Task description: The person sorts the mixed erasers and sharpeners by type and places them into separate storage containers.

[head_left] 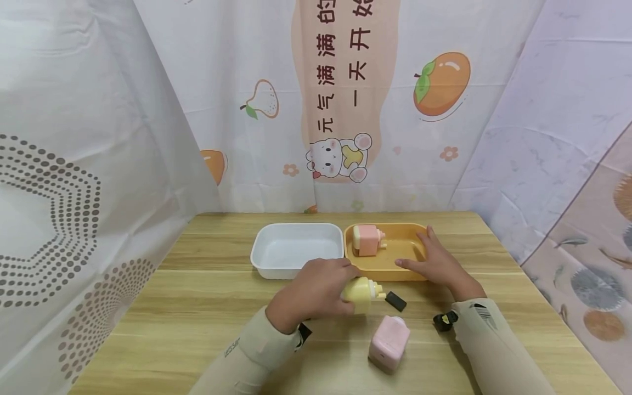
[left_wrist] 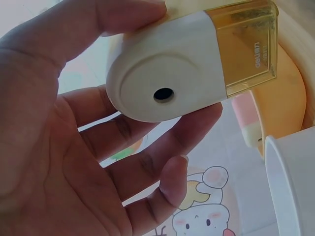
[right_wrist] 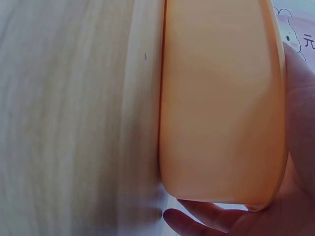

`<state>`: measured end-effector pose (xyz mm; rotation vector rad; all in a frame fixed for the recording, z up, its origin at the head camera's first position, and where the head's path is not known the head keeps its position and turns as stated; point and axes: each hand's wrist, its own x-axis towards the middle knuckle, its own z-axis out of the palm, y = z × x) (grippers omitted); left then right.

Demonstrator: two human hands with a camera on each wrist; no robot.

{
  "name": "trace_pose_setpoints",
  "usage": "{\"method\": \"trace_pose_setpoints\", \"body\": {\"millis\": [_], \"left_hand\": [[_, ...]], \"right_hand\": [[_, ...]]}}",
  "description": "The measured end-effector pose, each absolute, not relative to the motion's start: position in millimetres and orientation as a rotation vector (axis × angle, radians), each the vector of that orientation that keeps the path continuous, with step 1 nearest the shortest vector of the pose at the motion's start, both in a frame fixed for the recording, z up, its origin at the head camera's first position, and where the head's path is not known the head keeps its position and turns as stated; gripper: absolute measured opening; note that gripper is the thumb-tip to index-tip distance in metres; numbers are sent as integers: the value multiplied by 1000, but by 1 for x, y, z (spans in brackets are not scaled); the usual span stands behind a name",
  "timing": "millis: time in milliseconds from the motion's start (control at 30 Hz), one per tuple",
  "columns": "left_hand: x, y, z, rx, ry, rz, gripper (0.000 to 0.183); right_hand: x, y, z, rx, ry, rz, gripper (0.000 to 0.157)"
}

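Note:
My left hand (head_left: 318,291) pinches a yellow pencil sharpener (head_left: 360,296) between thumb and fingers, above the table in front of the orange tray (head_left: 385,274). In the left wrist view the sharpener (left_wrist: 172,73) shows a pale body with a round pencil hole and a clear amber shavings bin. My right hand (head_left: 436,263) holds the orange tray at its right end, thumb over the rim and fingers round the outside. A pink pencil sharpener (head_left: 367,241) lies inside that tray, at its left.
A white tray (head_left: 255,263) stands directly left of the orange one. Nearer on the wooden table (head_left: 197,318) are another pink block-shaped sharpener (head_left: 390,341) and a small black block (head_left: 396,301). A printed curtain (head_left: 266,181) hangs behind the table.

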<state>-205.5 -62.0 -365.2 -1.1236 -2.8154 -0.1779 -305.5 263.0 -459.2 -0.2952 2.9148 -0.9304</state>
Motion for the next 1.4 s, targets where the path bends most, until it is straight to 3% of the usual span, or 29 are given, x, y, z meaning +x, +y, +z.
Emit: {"method": "trace_pose_setpoints", "body": {"millis": [967, 1400], "left_hand": [[-230, -45, -347, -993, -2729, -280, 38], [-244, -41, -349, -949, -2738, -363, 54]], "right_hand": [[-304, 263, -457, -291, 2908, -949, 123], [-306, 263, -459, -277, 2898, -963, 124]]}}
